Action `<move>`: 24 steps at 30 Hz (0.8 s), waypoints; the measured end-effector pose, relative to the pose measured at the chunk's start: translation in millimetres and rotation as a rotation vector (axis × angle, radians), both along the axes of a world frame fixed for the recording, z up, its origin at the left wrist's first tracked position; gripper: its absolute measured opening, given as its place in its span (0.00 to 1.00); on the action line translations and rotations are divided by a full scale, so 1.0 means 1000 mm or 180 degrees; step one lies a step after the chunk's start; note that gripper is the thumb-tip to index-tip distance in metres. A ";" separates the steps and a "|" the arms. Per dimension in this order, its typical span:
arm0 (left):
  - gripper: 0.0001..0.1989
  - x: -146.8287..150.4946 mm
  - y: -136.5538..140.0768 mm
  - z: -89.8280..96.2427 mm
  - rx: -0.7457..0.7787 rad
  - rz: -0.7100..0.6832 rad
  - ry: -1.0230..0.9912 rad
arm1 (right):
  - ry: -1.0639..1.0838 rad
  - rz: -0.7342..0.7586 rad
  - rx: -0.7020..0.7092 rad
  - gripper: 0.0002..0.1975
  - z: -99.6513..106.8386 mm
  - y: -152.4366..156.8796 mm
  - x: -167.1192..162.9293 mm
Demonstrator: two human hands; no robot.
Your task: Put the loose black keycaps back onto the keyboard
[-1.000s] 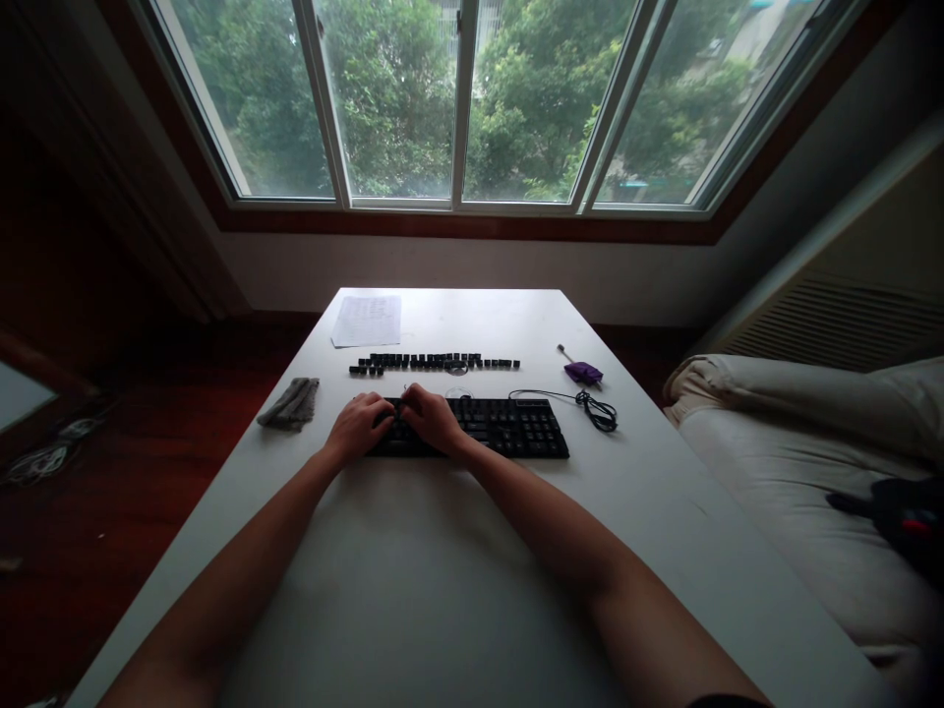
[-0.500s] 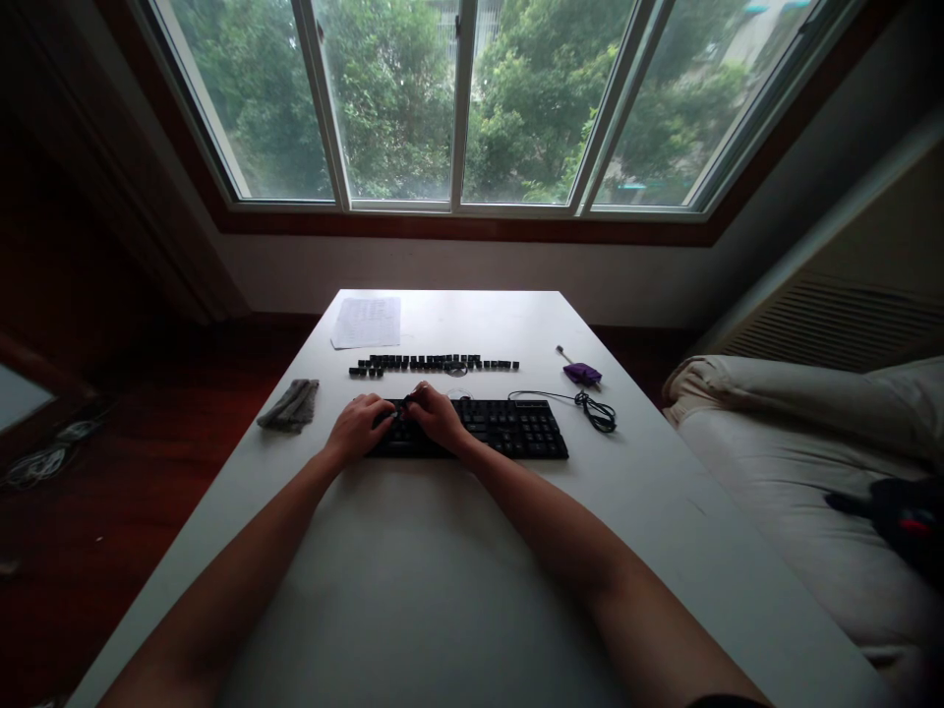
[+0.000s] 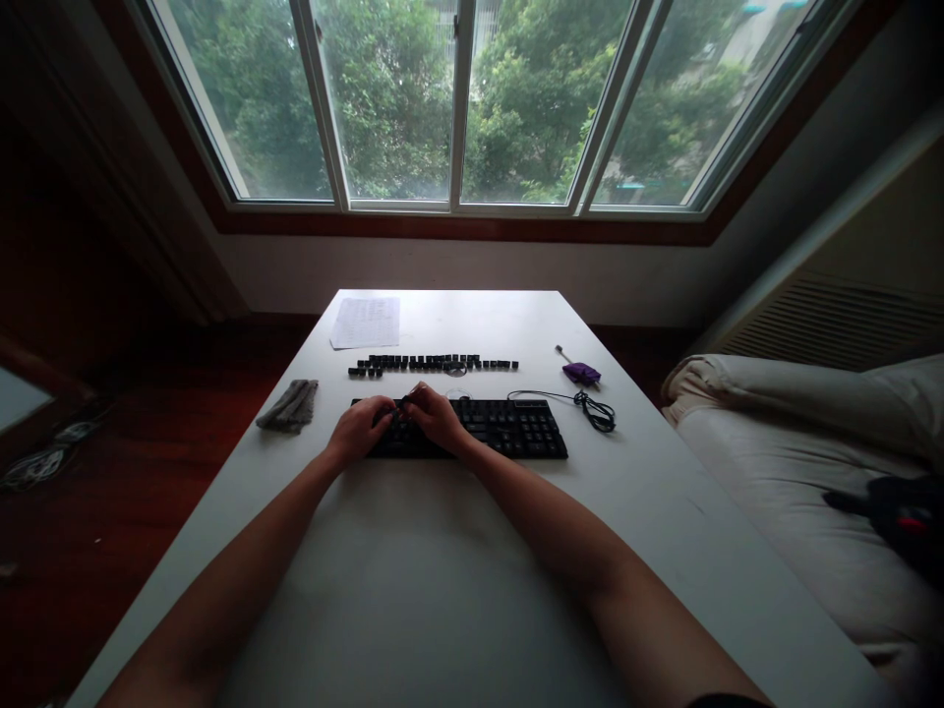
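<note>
A black keyboard (image 3: 516, 430) lies across the white table, its left part mostly covered by my hands. Over that left end, my left hand (image 3: 359, 428) is closed, with its fingertips bent inward above the keys. Close beside it, my right hand (image 3: 435, 415) is also closed, its thumb and fingers meeting near the left fingertips. Whatever small thing sits in either hand is dark and hidden by the fingers. Beyond the keyboard stand rows of loose black keycaps (image 3: 424, 363), with a small clear round piece (image 3: 456, 372) by them.
A grey cloth (image 3: 290, 406) rests left of the keyboard. Printed paper (image 3: 365, 323) lies at the far left of the table (image 3: 457, 590). To the right are a coiled black cable (image 3: 596, 413) and a purple brush-like tool (image 3: 582, 374). A pale sofa (image 3: 767, 462) adjoins the right side.
My left hand's fingers have drawn back slightly, showing a bit more of the keyboard's upper left corner. Both arms and the objects on the table stay practically in place.
</note>
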State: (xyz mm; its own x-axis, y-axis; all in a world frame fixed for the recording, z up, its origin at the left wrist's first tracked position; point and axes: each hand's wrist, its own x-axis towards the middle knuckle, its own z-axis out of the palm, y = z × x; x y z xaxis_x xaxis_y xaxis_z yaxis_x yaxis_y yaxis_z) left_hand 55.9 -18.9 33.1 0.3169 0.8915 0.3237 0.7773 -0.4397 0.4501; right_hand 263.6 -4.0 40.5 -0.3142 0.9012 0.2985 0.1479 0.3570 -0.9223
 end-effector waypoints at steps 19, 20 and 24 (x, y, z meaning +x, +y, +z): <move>0.12 0.000 0.003 0.000 0.0013 0.0124 -0.0233 | 0.0282 0.0010 0.0025 0.08 -0.024 0.015 -0.005; 0.12 0.000 0.002 0.000 0.0004 0.0132 -0.0247 | 0.0283 0.0005 0.0017 0.08 -0.024 0.015 -0.005; 0.13 0.002 0.001 0.000 0.0002 0.0130 -0.0210 | 0.0299 -0.0018 0.0049 0.08 -0.022 0.013 -0.005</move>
State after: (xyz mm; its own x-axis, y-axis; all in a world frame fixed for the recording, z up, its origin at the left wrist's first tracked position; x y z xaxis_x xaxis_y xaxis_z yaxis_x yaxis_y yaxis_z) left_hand 57.5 -17.7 33.6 0.2583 0.9030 0.3433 0.7633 -0.4086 0.5005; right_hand 258.9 9.1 18.4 -0.2789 0.8980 0.3403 0.0632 0.3707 -0.9266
